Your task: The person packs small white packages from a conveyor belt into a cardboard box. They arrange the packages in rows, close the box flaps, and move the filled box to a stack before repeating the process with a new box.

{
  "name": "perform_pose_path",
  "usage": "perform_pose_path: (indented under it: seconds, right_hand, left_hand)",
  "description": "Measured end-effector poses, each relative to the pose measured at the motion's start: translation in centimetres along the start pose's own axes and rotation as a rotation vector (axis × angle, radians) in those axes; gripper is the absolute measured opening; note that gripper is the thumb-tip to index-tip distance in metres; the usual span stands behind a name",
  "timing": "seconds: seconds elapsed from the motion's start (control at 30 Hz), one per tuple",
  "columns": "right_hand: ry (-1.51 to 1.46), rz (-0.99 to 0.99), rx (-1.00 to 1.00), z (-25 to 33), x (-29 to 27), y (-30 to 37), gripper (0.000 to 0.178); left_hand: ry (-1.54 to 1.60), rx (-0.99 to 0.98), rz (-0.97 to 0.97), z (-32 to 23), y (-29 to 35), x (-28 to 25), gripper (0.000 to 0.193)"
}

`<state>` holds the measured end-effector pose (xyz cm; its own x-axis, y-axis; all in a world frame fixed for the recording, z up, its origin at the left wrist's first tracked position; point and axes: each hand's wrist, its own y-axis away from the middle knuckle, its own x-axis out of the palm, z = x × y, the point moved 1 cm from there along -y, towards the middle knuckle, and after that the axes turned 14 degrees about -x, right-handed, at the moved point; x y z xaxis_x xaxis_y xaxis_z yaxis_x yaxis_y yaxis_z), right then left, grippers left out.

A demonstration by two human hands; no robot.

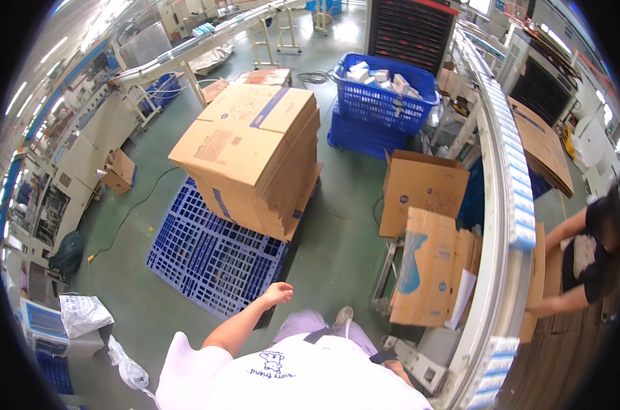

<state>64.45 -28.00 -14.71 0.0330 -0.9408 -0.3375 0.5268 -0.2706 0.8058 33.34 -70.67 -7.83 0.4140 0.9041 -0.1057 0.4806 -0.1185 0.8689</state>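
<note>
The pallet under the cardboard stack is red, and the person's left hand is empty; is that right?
Not quite: the head view shows that the pallet is blue, not red. The cardboard stack does stand on it, and the person's left hand is empty.

So the green floor (330,263)'s got a blue grid-top pallet (211,265) sitting on it with a tall cardboard stack (245,140) on top, plus a thin dark cable (130,217).

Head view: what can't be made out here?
All in the head view:
Bare right hand: mostly hidden by white cloth shirt; grip unclear.
Blue slotted plastic pallet: partly covered by brown cardboard stack.
Co-worker in black: cut off by dark right rim.
</note>
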Motion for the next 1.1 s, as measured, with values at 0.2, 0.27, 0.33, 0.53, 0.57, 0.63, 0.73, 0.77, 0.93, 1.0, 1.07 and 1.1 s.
perform_pose_path:
  seconds: [0.2, 0.27, 0.33, 0.53, 0.57, 0.63, 0.73, 0.77, 0.93, 1.0, 1.07, 1.1]
  right_hand:
    - [-0.192, -0.152, -0.014, 9.1, -5.2, -9.9, 0.021]
    - [-0.320, -0.255, -0.060, 9.7, -7.0, -14.4, 0.021]
    - [-0.400, -0.255, -0.132, 13.3, -5.8, -16.8, 0.021]
    - [-0.626, -0.114, -0.221, 21.9, -0.7, -19.9, 0.014]
    - [-0.598, -0.107, -0.215, 20.1, -0.5, -20.6, 0.021]
    - [-0.624, -0.106, -0.126, 22.0, -0.4, -19.9, 0.016]
    - [-0.700, -0.105, -0.078, 25.8, -1.1, -19.5, 0.009]
    - [-0.726, -0.114, -0.080, 26.9, -1.7, -19.6, 0.007]
    - [-0.848, -0.160, -0.133, 29.4, -4.5, -19.8, 0.007]
    - [-0.874, -0.168, -0.176, 29.6, -5.3, -19.8, 0.011]
    - [-0.819, -0.216, -0.222, 30.5, -6.1, -18.6, 0.005]
    - [-0.787, -0.238, -0.256, 30.5, -6.4, -18.5, 0.003]
  left_hand:
    - [-0.048, 0.448, -0.203, -16.1, -7.0, -8.0, 0.026]
    - [-0.226, 0.690, -0.384, -26.4, -9.6, -9.9, 0.026]
    - [-0.419, 0.828, -0.605, -34.3, -10.3, -13.2, 0.027]
    - [-1.027, 0.404, -0.742, -46.1, -17.7, -21.7, 0.069]
    - [-1.096, 0.411, -0.749, -48.4, -18.3, -20.6, 0.070]
    - [-1.231, 0.358, -0.799, -49.8, -16.3, -19.9, 0.074]
    - [-1.347, 0.379, -0.689, -49.7, -16.0, -22.4, 0.073]
    - [-1.374, 0.387, -0.622, -49.9, -15.9, -22.8, 0.072]
    - [-1.508, 0.335, -0.621, -51.3, -14.2, -22.9, 0.055]
    - [-1.437, 0.552, -1.062, -48.8, -13.6, -25.1, 0.044]
    - [-1.175, 0.398, -1.343, -49.8, -10.0, -25.7, 0.029]
    - [-1.192, 0.318, -1.474, -50.4, -8.2, -28.2, 0.022]
